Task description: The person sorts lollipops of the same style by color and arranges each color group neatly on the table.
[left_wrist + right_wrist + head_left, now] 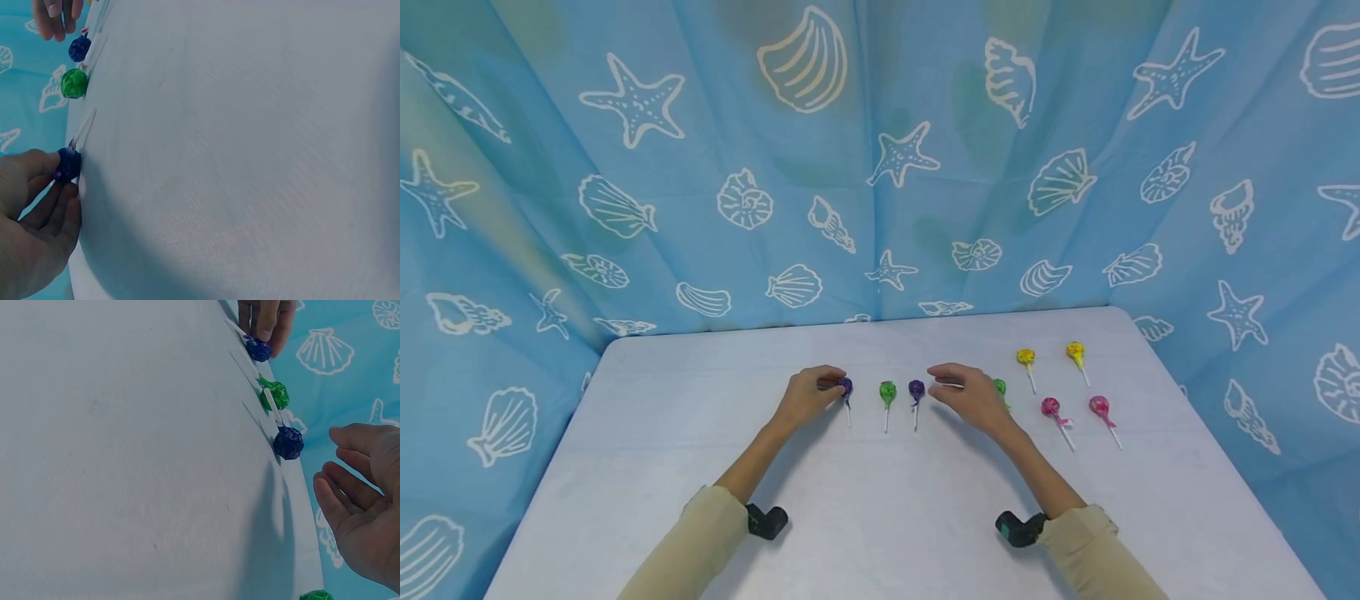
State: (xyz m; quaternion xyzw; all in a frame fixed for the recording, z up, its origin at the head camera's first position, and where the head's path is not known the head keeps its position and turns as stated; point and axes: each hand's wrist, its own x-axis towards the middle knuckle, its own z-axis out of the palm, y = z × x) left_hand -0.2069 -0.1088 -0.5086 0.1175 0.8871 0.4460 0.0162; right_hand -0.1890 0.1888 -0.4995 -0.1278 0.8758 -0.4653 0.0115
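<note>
My left hand [809, 395] pinches the round head of a purple lollipop [69, 164] between thumb and fingers, its white stick pointing toward me. To its right on the table lie a green lollipop [887, 392] and a second purple lollipop [289, 443], their sticks also toward me. My right hand [972, 397] is just right of that second purple one, thumb and fingers parted with nothing between them. Another green lollipop [1000, 387] lies partly hidden behind the right hand.
Two yellow lollipops [1026, 357] lie at the back right of the white table [880, 517]. In front of them are two pink lollipops [1099, 406]. A blue curtain [880, 208] with white shell and starfish prints hangs behind the table.
</note>
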